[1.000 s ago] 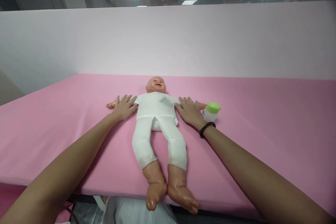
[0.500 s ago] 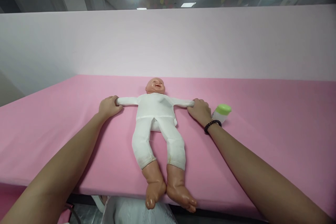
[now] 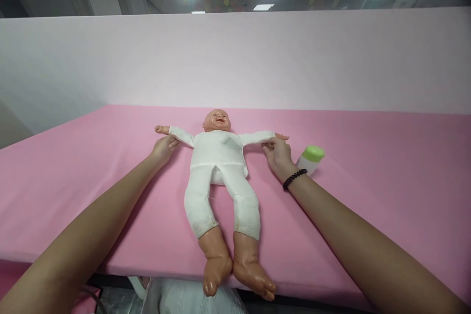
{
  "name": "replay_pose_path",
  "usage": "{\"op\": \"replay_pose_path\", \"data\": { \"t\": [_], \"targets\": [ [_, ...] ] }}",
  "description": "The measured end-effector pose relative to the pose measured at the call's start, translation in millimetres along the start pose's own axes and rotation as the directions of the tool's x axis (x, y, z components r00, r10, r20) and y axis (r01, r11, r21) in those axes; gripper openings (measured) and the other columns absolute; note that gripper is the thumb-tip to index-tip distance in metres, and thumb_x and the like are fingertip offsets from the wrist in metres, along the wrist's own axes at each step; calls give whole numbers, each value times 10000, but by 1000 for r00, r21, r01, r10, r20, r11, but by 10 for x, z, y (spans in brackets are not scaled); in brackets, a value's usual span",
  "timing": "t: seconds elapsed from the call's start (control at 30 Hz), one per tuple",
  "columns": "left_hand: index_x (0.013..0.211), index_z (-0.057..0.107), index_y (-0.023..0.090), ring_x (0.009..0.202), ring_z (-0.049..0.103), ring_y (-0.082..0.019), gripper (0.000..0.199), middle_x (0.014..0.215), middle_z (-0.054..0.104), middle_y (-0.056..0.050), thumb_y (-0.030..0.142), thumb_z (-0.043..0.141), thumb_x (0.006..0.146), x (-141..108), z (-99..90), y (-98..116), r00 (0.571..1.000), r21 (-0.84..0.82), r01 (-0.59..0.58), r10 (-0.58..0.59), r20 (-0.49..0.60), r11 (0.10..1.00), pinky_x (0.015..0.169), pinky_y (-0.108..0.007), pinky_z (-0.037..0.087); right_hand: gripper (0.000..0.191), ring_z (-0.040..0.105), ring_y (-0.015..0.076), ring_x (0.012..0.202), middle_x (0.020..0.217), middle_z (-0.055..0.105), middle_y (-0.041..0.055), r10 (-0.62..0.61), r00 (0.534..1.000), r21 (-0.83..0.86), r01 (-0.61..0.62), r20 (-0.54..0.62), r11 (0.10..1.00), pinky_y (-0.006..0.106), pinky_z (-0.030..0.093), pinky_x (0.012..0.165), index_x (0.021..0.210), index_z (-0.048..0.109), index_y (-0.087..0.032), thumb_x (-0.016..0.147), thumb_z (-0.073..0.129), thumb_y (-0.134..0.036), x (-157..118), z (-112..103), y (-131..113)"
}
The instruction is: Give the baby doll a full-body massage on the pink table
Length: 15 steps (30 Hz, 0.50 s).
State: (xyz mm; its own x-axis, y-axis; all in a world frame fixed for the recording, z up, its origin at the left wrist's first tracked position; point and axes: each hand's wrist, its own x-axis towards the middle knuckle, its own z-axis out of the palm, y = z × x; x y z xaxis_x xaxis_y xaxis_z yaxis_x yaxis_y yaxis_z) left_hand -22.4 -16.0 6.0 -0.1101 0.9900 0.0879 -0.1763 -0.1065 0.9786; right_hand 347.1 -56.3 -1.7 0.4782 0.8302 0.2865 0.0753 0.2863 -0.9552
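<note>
A: Where's the doll (image 3: pixel 220 149)?

B: On its back in the middle of the pink mat (image 3: pixel 368 181), head at the far end, feet (image 3: pixel 217 267) at the near edge. It has a white suit, and its arms are spread left and right.

A: And the left hand (image 3: pixel 164 148)?

B: At the doll's arm on the left, fingers bent against the underside of the white sleeve (image 3: pixel 180 134). The doll's small hand pokes out beyond it. I can't tell whether the fingers grip the arm or only prop it.

A: The right hand (image 3: pixel 278 155)?

B: Its fingers are curled at the other sleeve, near the cuff. They look to be touching it, but again I can't tell how firm the hold is. A black bracelet (image 3: pixel 294 179) circles that wrist.

A: Anything else nearby?

B: A bottle (image 3: pixel 309 158) with a green lid, tilted, just right of that hand. A white wall (image 3: pixel 235 59) stands along the far side.
</note>
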Motion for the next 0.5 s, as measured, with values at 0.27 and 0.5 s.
{"op": "replay_pose_path", "data": {
  "t": [0.27,0.5],
  "targets": [
    [1312,402,251,1182,635,-205,438,1327,598,-128,416,569,942,-99,105,15,989,39,-132,134,-64,991,996,-353,532,314,654,186,1119,1205,632,69,157,987,292,-163,45,942,361,564,976,1115,497,-263,846,581,-401,-120,62,-227],
    [1329,521,246,1313,502,-258,407,1386,540,-118,328,564,933,-404,280,84,698,393,-715,563,443,578,1119,-427,419,617,490,220,1359,1537,435,68,-385,847,-2,414,367,910,400,451,1107,1463,407,-278,882,596,-363,-477,200,-445]
  ]
}}
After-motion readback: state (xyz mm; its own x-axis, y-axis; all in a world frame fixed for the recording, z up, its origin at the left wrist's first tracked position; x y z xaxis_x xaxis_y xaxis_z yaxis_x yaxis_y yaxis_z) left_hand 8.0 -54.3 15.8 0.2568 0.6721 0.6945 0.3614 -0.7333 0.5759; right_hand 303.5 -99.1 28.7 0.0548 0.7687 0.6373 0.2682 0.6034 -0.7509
